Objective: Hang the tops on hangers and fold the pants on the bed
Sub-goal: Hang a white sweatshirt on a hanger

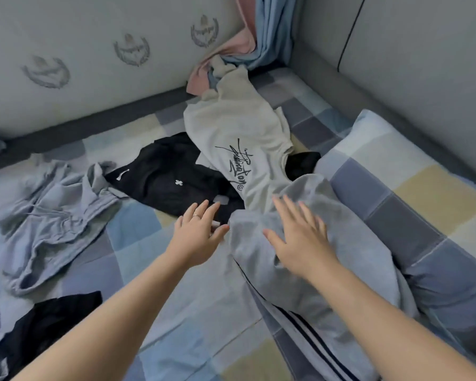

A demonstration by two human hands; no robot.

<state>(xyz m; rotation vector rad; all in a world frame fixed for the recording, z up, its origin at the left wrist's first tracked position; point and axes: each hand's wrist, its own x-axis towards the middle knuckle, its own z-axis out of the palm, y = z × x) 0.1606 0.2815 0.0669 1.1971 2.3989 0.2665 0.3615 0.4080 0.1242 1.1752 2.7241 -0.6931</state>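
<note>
Grey pants with dark side stripes (322,306) lie across the checked bed (192,298), running from the centre to the lower right. My right hand (300,237) hovers flat over their upper end, fingers straight. My left hand (198,235), wearing a ring, reaches with spread fingers beside the pants' left edge. Just beyond lie a black garment with a small white mark (170,180) and a pale grey top with black script lettering (239,144).
A crumpled light blue-grey garment (49,215) lies at the left. Another black garment (44,328) sits at the lower left. A checked pillow (412,193) fills the right side. Blue and pink cloth (247,42) hangs in the far corner between padded walls.
</note>
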